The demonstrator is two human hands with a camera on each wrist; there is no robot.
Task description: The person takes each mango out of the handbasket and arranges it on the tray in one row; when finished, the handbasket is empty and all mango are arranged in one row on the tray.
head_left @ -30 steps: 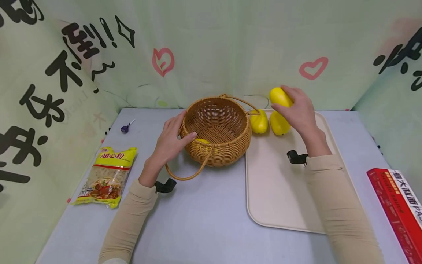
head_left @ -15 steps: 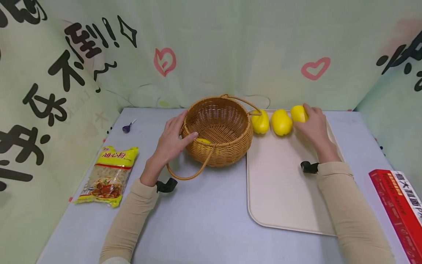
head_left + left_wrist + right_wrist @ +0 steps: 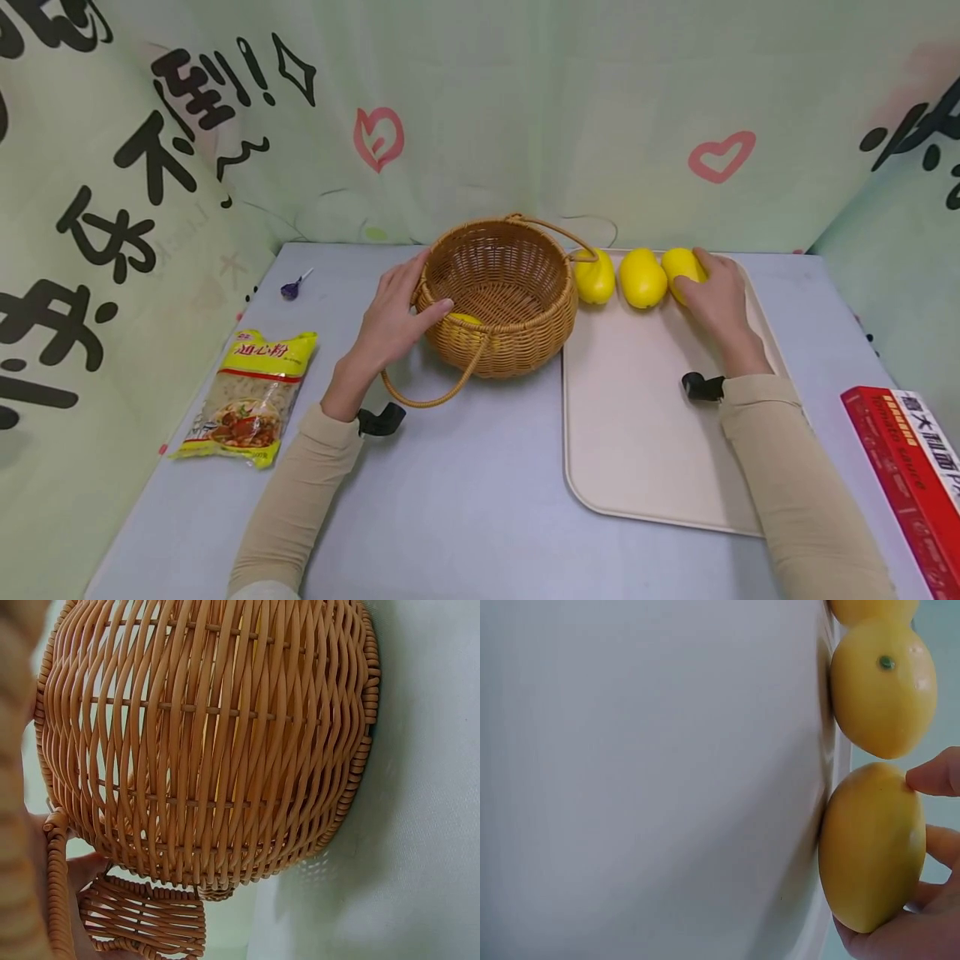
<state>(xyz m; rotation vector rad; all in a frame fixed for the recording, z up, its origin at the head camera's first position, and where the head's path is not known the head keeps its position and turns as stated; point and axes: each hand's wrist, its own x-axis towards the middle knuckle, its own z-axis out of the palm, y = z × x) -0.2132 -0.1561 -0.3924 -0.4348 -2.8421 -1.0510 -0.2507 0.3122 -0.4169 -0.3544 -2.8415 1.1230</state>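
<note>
Our left hand (image 3: 390,321) rests on the rim of the wicker basket (image 3: 510,354), thumb across the edge; we cannot tell whether its fingers grip. Light pressure should suffice for steadying. At the far edge of the tray (image 3: 637,417), right of the left fruit (image 3: 595,279) and middle fruit (image 3: 642,279), our right hand (image 3: 720,304) pinches the held fruit (image 3: 681,271), thumb opposing curled fingers. We should hold it low and evenly, preventing rolling. The head view shows only a sliver of a yellow item (image 3: 467,319) inside the wicker basket; the left wrist view reveals more yellow through the weave. Only the right wrist view shows the middle fruit's green stem mark (image 3: 886,662).
</note>
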